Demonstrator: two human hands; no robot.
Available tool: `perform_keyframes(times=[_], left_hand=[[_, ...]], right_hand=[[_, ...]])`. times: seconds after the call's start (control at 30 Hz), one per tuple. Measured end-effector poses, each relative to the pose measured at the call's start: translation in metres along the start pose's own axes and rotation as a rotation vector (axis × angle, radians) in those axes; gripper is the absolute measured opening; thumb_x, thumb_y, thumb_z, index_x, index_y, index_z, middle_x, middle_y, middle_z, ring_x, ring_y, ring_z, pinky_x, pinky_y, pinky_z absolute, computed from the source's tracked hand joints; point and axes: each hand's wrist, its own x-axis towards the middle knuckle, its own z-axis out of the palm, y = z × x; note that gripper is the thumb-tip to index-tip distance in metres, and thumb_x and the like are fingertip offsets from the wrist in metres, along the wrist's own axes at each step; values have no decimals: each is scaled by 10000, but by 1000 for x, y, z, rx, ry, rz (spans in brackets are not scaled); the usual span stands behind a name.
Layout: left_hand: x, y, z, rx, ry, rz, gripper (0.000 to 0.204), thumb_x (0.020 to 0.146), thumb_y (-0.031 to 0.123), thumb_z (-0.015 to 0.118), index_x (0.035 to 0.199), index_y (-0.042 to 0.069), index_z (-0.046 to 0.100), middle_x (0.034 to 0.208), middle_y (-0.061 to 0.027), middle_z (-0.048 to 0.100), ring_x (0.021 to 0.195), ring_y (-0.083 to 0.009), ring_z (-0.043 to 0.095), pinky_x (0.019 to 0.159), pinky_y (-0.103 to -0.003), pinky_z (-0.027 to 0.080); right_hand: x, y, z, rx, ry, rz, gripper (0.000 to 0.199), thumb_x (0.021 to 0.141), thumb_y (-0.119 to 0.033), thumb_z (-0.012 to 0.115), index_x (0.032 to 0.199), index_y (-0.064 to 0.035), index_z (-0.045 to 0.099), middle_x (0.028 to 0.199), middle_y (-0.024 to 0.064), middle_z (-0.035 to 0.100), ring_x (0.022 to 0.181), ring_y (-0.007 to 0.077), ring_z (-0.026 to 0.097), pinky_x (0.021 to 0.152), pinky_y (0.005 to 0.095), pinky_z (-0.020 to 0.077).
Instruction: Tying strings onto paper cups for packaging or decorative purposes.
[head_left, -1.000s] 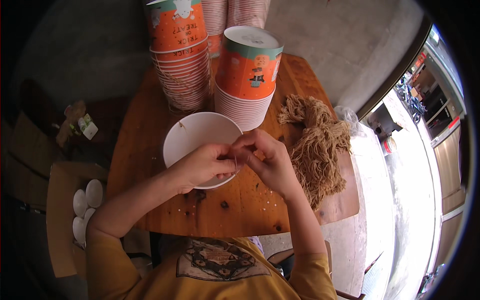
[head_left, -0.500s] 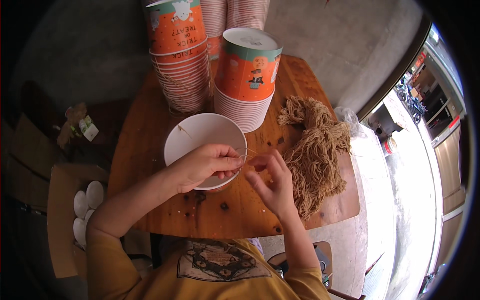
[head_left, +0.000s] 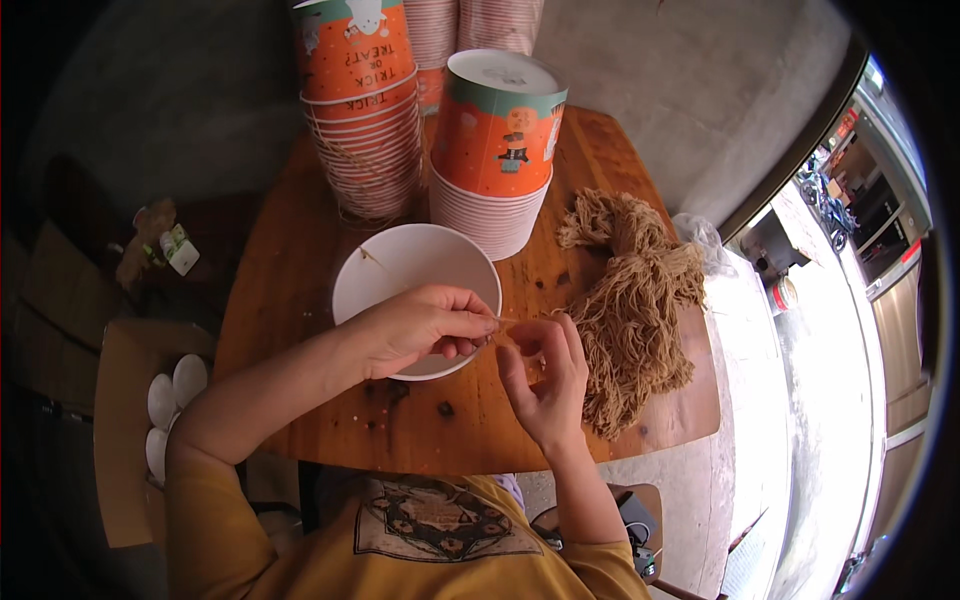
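- Here, the left hand [head_left: 435, 325] pinches a thin, fibrous cord [head_left: 506, 321] between thumb and fingertips.
- Just right of that pinch, the right hand [head_left: 553, 385] curls, thumb apart from forefinger; whether it grips the cord, I cannot tell.
- Under the left hand, a round, smooth white-lined paper bucket [head_left: 400, 262] stands on knotty, glossy wood [head_left: 420, 435].
- Right of both hands: a shaggy tan hank of strands [head_left: 645, 310].
- Beyond the grip: nested, ridged-looking bucket stacks [head_left: 490, 215], then a rough grey wall [head_left: 660, 90].
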Motion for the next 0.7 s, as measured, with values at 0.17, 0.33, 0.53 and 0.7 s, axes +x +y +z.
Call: perform_keyframes(times=[0.17, 0.33, 0.53, 0.7], left_hand=[[2, -1, -1, -20, -10, -9, 153, 952, 146, 618, 1044, 23, 610, 887, 3, 596, 721, -56, 511, 657, -180, 426], [3, 1, 1, -31, -13, -23, 154, 944, 157, 630, 1022, 25, 627, 900, -1, 606, 777, -61, 536, 647, -192, 424], [1, -2, 1, -56, 19, -48, 164, 940, 129, 608, 1076, 38, 594, 989, -18, 598, 836, -74, 554, 694, -199, 444], [-2, 0, 5, -82, 27, -35, 147, 951, 96, 594, 1090, 61, 559, 986, -14, 588, 878, -82, 570, 766, -229, 479]], right_hand=[[3, 7, 2, -153, -25, -151, 177, 775, -18, 734, 877, -47, 592, 816, 82, 547, 719, 246, 561, 639, 354, 469], [-2, 1, 9, -17, -30, -49, 167, 773, 2, 738, 866, -42, 606, 804, 73, 543, 694, 220, 558, 616, 321, 474], [-4, -4, 13, -123, 16, -167, 179, 758, 6, 771, 868, -46, 640, 754, 51, 531, 648, 191, 547, 580, 310, 462], [-5, -2, 6, -208, 16, -265, 240, 756, -61, 786, 973, -83, 685, 747, 45, 513, 656, 225, 518, 559, 345, 444]])
